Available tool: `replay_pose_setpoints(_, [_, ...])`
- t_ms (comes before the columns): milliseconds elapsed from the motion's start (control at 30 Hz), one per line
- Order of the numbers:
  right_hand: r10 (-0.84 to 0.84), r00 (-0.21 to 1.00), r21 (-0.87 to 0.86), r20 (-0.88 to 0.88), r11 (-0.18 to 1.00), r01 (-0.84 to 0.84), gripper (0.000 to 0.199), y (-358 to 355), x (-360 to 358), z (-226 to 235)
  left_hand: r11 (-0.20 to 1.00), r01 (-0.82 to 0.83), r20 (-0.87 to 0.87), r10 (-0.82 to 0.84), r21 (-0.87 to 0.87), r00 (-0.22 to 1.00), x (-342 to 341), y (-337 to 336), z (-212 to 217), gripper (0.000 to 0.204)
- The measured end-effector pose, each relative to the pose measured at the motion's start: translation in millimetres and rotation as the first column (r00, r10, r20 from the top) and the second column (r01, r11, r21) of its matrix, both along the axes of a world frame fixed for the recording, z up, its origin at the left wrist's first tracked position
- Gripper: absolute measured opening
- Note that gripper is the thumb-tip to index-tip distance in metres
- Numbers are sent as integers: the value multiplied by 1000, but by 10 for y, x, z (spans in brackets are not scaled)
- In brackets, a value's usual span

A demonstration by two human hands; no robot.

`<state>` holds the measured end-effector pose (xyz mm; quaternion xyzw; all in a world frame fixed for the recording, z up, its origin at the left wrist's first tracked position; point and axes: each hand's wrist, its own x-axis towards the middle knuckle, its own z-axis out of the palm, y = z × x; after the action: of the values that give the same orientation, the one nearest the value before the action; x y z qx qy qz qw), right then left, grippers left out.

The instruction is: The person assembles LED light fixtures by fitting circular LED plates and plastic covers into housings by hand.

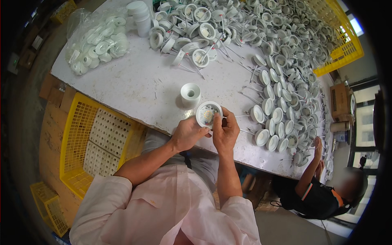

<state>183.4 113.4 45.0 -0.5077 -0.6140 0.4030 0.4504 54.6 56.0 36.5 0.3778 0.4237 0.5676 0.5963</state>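
A yellow crate (77,134) of perforated white trays is set left of the table (139,85). A clear bag (98,43) is filled with white rings. Left hand (188,132) and right hand (225,130) are each closed in a grip on the round lamp housing (208,114), held above the table edge, a white cup (190,94) just behind; heaped housings (277,57) are spread rightward.

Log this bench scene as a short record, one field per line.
left hand: holds round white lamp from the left
right hand: grips the lamp's right edge
cup: white, upright on table, just behind the lamp
table: white, worn
pile: many like lamps with wires, far side and right
bag: clear, full of white rings, far left
crate: yellow, left of the person
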Motion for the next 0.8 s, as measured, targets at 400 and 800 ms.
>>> replay_pose_setpoints(400, [184,980,66,74,980,-189,39,228,-271,207,993,-74,64,81,-94,995,-550,-428,-41,38])
replay_pose_setpoints(800, [294,815,249,500,852,-460,65,544,-576,143,984,-130,131,145,-120,981,-775,-497,-137,38])
